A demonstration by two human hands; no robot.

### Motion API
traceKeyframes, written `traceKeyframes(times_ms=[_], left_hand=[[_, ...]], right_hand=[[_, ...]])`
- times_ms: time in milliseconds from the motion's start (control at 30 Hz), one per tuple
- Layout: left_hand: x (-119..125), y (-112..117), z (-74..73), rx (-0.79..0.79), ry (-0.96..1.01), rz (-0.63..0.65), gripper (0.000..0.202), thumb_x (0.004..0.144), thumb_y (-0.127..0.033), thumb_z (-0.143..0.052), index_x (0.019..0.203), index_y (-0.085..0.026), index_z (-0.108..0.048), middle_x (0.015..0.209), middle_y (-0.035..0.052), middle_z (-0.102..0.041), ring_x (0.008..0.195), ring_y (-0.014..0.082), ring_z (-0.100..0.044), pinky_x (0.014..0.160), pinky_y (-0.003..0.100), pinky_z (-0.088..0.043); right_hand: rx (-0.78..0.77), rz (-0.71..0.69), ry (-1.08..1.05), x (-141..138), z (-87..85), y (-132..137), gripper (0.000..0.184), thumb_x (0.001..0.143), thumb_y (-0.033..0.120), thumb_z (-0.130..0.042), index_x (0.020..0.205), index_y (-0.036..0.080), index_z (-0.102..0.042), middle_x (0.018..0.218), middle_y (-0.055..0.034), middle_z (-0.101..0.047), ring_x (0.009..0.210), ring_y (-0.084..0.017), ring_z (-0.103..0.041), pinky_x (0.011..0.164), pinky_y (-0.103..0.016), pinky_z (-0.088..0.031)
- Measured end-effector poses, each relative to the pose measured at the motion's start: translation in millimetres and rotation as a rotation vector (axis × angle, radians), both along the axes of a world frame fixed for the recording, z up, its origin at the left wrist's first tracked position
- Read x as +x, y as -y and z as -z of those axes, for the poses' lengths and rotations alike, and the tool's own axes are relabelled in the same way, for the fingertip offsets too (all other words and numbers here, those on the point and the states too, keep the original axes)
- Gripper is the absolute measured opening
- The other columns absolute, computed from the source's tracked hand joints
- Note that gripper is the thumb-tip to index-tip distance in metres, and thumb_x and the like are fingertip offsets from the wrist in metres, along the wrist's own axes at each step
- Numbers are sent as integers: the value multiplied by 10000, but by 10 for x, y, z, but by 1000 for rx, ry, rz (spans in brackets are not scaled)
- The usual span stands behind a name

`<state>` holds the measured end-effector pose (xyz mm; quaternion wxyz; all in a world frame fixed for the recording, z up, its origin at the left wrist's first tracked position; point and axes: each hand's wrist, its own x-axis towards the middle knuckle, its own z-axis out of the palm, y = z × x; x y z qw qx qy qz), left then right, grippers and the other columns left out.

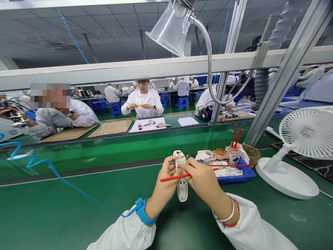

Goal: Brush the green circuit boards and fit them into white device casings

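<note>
Sleeves (pixel 127 231) frame two curled hands (pixel 166 185) — white casing (pixel 182 192) gripped between them, red stick (pixel 171 178) in the right hand (pixel 204 178).

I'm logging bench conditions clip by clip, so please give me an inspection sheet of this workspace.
Surface: green tabletop, glossy.
Job's things: slender white casing, inside showing; red stick.
Clutter: blue tray with jars; white fan to its right.
Hands: left hand holds the casing; right hand holds the red stick, fingertips at the casing.
Cables: blue cord running left from the left wristband.
Surroundings: seated co-worker opposite; clear hood overhead.
</note>
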<state>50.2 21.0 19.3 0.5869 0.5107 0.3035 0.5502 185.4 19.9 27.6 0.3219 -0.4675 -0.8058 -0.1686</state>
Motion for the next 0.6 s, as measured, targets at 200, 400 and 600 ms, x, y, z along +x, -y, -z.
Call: traceKeyframes(times_ms=[200, 400, 600], left_hand=[[17, 5, 15, 17, -111, -87, 350, 814, -343, -590, 1101, -224, -427, 943, 65, -658, 702, 150, -625, 607, 264, -475], [14, 14, 2, 47, -152, -146, 292, 832, -331, -568, 1073, -218, -447, 872, 45, -666, 672, 130, -609, 570, 224, -448], [-17, 13, -75, -35, -17, -56, 387, 823, -268, -585, 1151, -232, -384, 816, 21, -651, 630, 124, -597, 565, 237, -462]], right_hand=[[47, 27, 13, -39, 15, 56, 114, 776, 102, -553, 755, 186, -626, 729, -17, -606, 523, -133, -527, 450, -263, -253], [34, -42, -93, -62, -27, 112, 139, 851, 143, -466, 847, 188, -598, 719, -13, -590, 560, -144, -547, 474, -254, -307], [-23, -96, -191, 25, -185, 235, 80, 848, 186, -482, 876, 182, -556, 733, -12, -596, 607, -148, -591, 477, -243, -355]])
